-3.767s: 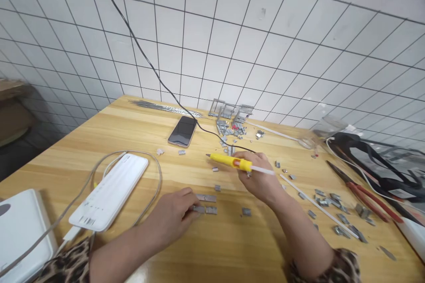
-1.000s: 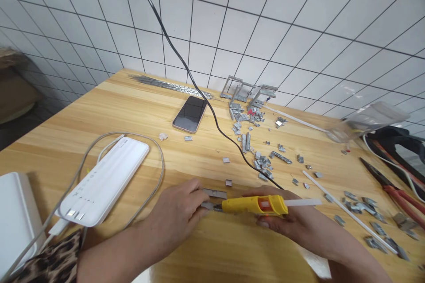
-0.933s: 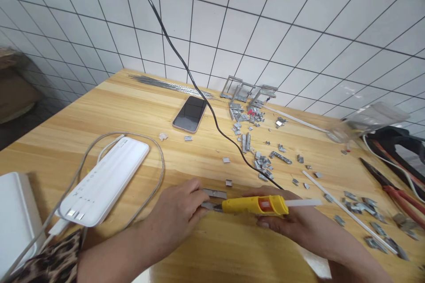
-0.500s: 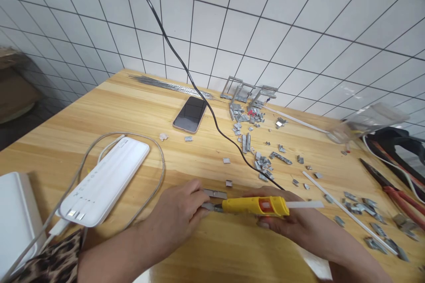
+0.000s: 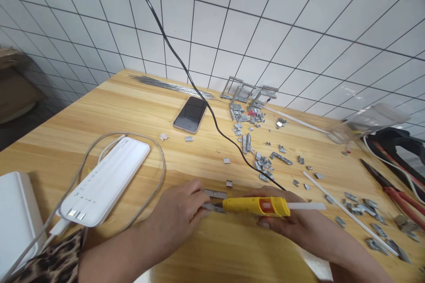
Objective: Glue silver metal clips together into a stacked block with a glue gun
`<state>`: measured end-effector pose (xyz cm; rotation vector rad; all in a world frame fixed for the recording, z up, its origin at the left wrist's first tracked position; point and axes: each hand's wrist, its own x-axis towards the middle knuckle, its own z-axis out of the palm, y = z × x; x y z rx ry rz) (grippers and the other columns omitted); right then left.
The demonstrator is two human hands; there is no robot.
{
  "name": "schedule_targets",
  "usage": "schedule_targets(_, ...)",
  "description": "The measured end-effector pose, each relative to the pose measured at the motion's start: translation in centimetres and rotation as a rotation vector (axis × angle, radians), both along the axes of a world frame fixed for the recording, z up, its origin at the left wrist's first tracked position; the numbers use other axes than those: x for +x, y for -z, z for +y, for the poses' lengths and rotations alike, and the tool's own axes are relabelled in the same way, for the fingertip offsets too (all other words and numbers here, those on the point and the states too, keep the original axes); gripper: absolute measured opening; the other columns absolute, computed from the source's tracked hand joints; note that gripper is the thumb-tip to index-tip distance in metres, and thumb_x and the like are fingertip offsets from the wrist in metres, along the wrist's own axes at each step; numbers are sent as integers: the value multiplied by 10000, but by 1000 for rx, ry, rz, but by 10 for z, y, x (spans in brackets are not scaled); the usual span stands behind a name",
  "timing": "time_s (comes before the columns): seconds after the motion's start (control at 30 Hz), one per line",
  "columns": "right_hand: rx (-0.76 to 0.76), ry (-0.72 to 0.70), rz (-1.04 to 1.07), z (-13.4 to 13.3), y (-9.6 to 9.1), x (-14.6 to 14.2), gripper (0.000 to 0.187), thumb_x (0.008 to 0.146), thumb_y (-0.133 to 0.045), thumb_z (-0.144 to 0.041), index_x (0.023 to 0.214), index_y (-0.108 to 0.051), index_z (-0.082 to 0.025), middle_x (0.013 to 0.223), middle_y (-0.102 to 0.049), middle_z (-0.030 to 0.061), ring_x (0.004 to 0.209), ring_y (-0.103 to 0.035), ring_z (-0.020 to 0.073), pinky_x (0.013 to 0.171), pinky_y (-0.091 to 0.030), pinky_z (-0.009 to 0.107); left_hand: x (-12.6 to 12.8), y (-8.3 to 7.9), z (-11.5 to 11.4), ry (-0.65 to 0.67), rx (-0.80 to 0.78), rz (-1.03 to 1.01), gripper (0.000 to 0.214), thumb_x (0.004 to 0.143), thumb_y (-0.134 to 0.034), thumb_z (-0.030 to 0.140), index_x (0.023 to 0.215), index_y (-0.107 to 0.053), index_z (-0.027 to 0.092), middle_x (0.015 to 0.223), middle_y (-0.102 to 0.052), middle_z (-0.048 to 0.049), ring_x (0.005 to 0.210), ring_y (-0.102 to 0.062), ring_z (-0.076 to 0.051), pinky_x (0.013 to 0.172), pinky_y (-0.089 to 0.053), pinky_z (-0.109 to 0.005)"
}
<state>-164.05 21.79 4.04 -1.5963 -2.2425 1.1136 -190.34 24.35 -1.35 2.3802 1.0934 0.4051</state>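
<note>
My right hand [image 5: 282,212] is wrapped round a yellow hot glue gun [image 5: 255,206], with a white glue stick [image 5: 307,206] poking out of its back end. The gun lies level and its nozzle points left. Pinched in the fingers of my left hand [image 5: 182,205] is a small grey metal piece [image 5: 215,194], partly covered by the fingers. The nozzle tip is right at the metal beside my left fingertips; whether it touches cannot be made out. A small metal clip [image 5: 229,183] lies just beyond my hands.
A black cord [image 5: 215,125] crosses the table toward my right hand. Beyond are a phone [image 5: 190,114], metal rods [image 5: 172,86] and scattered metal pieces [image 5: 264,163]. On the left lies a white power bank [image 5: 106,181] with a cable; on the right, red-handled pliers [image 5: 395,192] and a glue stick [image 5: 348,212].
Almost nothing differs. The glue stick at the back of the gun sits very slightly farther right; both hands keep their places and their grips.
</note>
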Motion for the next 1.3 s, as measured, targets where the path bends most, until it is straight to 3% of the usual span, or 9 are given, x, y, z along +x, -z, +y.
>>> schedule_targets(0.4, 46, 40, -21, -1, 0, -2, 217, 842, -570, -344, 996, -675, -233, 1029, -693, 67, 918, -651, 231, 774, -567, 325, 0, 2, -1, 4, -13, 1, 145, 858, -531, 135, 910, -651, 196, 868, -614, -20, 749, -604, -155, 628, -441, -247)
schedule_targets(1.3, -14, 50, 16, -1, -1, -2, 287, 835, -601, -299, 1113, -660, -258, 1059, -701, 45, 924, -657, 232, 787, -564, 320, 1, 3, -1, 2, 55, -6, 120, 850, -533, 133, 836, -635, 195, 806, -595, 0, 700, -587, -140, 598, -414, -237)
